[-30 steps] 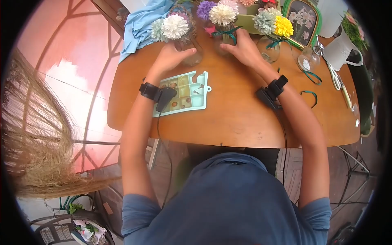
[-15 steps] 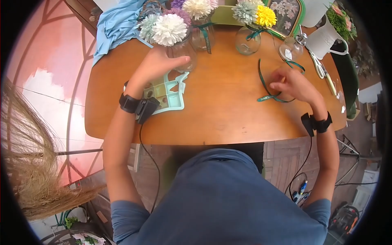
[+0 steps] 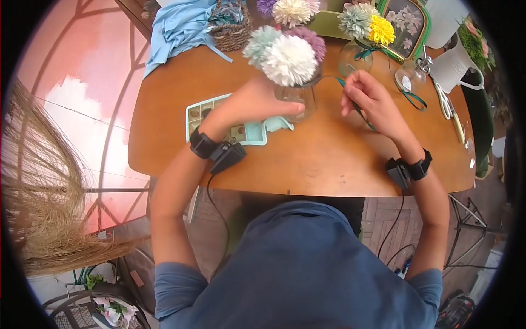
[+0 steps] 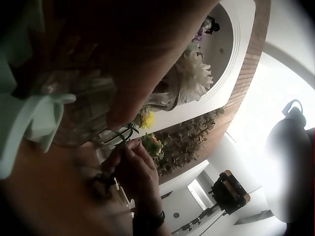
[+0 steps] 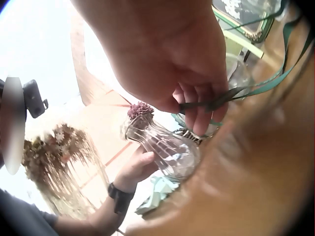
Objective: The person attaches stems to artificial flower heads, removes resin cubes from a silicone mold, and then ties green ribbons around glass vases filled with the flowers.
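My left hand [image 3: 255, 104] grips a clear ribbed glass vase [image 5: 172, 147] from its left side, thumb laid across the front. Out of the vase's top stand a large white flower [image 3: 289, 60], a mauve one [image 3: 308, 43] and a pale blue-grey one [image 3: 262, 45]. My right hand [image 3: 372, 101], just right of the vase, pinches a dark green ribbon [image 5: 266, 88] between thumb and fingers. One ribbon end reaches toward the vase's neck; the rest trails down past the palm. The left fingers behind the glass are mostly hidden in the head view.
A mint-green compartment tray [image 3: 255, 134] lies under my left forearm. Behind stand a yellow-flowered vase [image 3: 356, 57], a wicker basket [image 3: 230, 33], a blue cloth [image 3: 178, 33] and a green picture frame [image 3: 408, 27]. Scissors [image 3: 446, 104] and a white pitcher [image 3: 452, 68] are at right.
My right hand left a rear vase, went to the ribbon on the table, and now holds it up beside the flowers. My left hand has brought its vase rightward and nearer, past the tray.
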Motion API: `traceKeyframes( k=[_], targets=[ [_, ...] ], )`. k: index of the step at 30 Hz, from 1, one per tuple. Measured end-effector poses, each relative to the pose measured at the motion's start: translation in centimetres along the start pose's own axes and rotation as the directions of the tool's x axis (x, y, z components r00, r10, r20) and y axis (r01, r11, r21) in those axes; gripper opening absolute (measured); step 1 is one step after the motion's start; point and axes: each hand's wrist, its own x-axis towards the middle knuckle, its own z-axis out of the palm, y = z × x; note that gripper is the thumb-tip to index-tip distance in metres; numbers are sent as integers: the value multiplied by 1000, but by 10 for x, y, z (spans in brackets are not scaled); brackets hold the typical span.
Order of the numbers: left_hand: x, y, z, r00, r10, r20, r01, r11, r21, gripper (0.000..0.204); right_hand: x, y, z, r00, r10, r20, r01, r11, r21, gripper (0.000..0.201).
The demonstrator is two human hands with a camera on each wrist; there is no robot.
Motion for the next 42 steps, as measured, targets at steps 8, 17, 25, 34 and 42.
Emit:
traceKeyframes(
  k=[8, 17, 25, 34, 42],
  targets=[
    [7, -7, -5, 967, 235, 94, -235, 972, -6, 52, 28, -14, 7, 1000, 14, -23, -16, 995, -98, 14],
    [30, -15, 1, 912, 334, -237, -376, 912, -162, 43, 49, -25, 20, 997, -72, 39, 72, 997, -11, 33],
    [-3, -18, -45, 982, 135, 131, -141, 990, 33, 19, 10, -47, -17, 973, 183, 142, -148, 963, -224, 19],
    [-63, 15, -45, 936, -26, 352, 99, 976, -192, 23, -41, -41, -15, 933, 186, 309, -155, 980, -121, 12],
    [-73, 50, -20, 934, 218, 284, -168, 967, -191, 16, -51, -34, 22, 800, 382, 463, -513, 836, 196, 13]
  ],
)
